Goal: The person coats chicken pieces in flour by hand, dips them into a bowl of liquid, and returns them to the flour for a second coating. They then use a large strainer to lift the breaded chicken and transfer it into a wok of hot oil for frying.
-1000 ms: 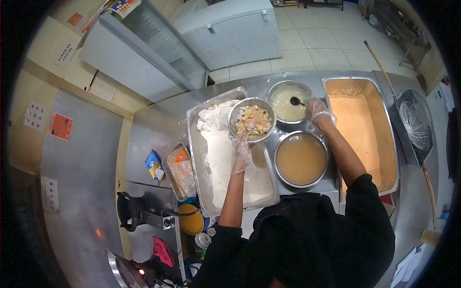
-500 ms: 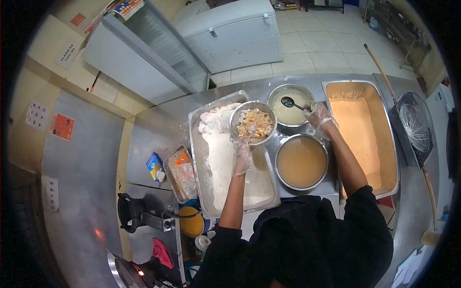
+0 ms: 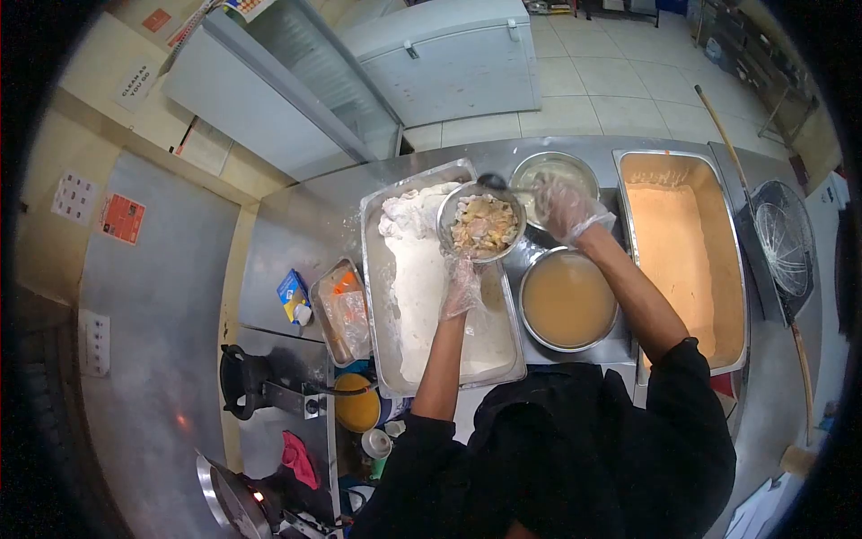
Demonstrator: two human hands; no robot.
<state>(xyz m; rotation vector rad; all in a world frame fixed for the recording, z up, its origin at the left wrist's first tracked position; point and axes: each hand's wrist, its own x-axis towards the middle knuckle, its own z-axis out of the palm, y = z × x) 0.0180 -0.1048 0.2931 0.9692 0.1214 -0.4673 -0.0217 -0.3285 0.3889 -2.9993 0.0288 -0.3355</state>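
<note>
My left hand [image 3: 461,283], in a clear plastic glove, grips the near rim of a small metal bowl [image 3: 445,244]. Chopped pale and brownish food pieces [image 3: 485,223] fill the bowl, which is above a large tray [image 3: 494,359] of white flour. My right hand [image 3: 561,205], also gloved and blurred by motion, holds a black spoon [image 3: 492,182] whose head is over the bowl's far rim. Behind that hand stands a round metal bowl [image 3: 555,156] of cloudy liquid. Floury lumps [image 3: 415,211] lie at the flour tray's far end.
A bowl of tan liquid [image 3: 569,301] stands near my right forearm. Right of it is a deep pan [image 3: 745,346] with orange-brown contents. A wire strainer [image 3: 781,238] lies farther right. At left are a small tray [image 3: 337,310] and a blue-yellow carton [image 3: 294,296].
My right hand has swung left with the spoon, from over the cloudy liquid to the far rim of the held bowl. My left hand still holds that bowl in about the same place.
</note>
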